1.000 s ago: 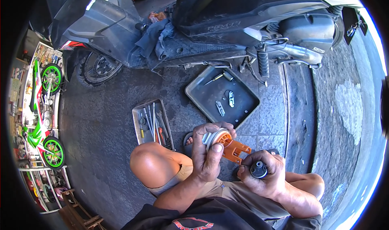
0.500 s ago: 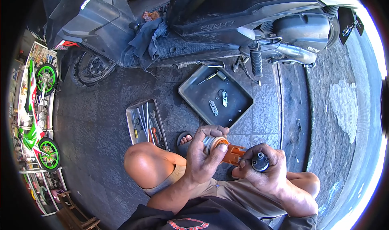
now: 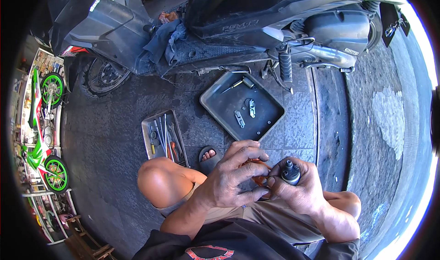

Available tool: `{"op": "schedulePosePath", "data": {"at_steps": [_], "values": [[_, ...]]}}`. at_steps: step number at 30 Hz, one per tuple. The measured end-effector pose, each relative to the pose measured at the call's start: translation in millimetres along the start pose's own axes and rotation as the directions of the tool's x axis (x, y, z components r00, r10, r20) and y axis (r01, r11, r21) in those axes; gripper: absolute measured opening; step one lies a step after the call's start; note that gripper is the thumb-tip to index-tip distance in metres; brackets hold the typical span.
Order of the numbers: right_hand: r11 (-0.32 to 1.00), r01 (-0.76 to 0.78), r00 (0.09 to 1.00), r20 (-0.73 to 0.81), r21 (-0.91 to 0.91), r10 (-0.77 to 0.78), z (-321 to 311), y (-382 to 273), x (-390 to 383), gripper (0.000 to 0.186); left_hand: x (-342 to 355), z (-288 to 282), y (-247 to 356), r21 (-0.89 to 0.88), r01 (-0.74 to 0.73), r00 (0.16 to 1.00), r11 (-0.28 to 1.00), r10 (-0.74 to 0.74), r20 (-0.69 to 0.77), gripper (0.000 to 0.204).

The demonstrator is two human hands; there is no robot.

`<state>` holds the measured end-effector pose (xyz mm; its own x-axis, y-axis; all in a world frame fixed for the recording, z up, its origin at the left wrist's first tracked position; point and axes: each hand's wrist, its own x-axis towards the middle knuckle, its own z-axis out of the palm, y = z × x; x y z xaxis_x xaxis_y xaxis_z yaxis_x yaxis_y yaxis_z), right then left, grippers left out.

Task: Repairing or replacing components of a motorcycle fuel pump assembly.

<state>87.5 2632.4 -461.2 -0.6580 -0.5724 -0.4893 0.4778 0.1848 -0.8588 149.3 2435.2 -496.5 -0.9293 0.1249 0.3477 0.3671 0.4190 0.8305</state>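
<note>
Both my hands are together above my lap. My right hand (image 3: 300, 186) is closed round a small cylindrical pump (image 3: 290, 173) with a black end cap and a short nozzle pointing up. My left hand (image 3: 233, 177) curls its fingers over an orange plastic housing (image 3: 259, 181) right beside the pump, thumb and fingertips pressing near my right thumb. Most of the housing is hidden behind my left fingers. Whether the two parts are joined cannot be seen.
Ahead on the tiles lies a dark tray (image 3: 224, 118) with a screwdriver (image 3: 233, 85), metal brackets (image 3: 251, 107) and small nuts. A smaller tool tray (image 3: 144, 130) holds several wrenches. Beyond stands a dark scooter (image 3: 220, 40), with a cloth (image 3: 166, 42) on its footboard.
My left hand has turned and shifted right, its fingers now covering the orange housing. The silver-grey cylinder with an orange rim that it gripped is out of sight. The pump tilted slightly.
</note>
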Motion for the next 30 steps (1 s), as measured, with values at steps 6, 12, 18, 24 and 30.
{"op": "schedulePosePath", "data": {"at_steps": [6,12,18,24,30], "values": [[0.997,0.004,1.0,0.008,-0.077,-0.003,-2,-7,-6,0.015,11,-2,7,-0.027,-0.031,0.997,0.999,0.032,0.067,0.028],[0.991,0.064,0.997,0.05,-0.118,-0.059,-2,-15,-11,0.018,9,4,11,0.161,-0.163,0.985,0.974,0.169,-0.026,0.024],[0.988,0.094,0.99,0.116,-0.124,-0.079,-23,-15,-19,0.039,0,-10,3,-0.161,-0.07,0.989,0.984,0.048,-0.137,0.008],[0.985,0.129,0.964,0.247,-0.118,-0.097,-31,-18,-15,0.038,-8,2,-3,-0.577,0.082,0.991,0.812,-0.13,-0.042,0.008],[0.981,0.18,0.963,0.214,-0.071,-0.161,-28,-17,-13,0.045,-14,9,-5,-0.929,0.154,0.947,0.336,-0.318,0.042,0.01]]}}
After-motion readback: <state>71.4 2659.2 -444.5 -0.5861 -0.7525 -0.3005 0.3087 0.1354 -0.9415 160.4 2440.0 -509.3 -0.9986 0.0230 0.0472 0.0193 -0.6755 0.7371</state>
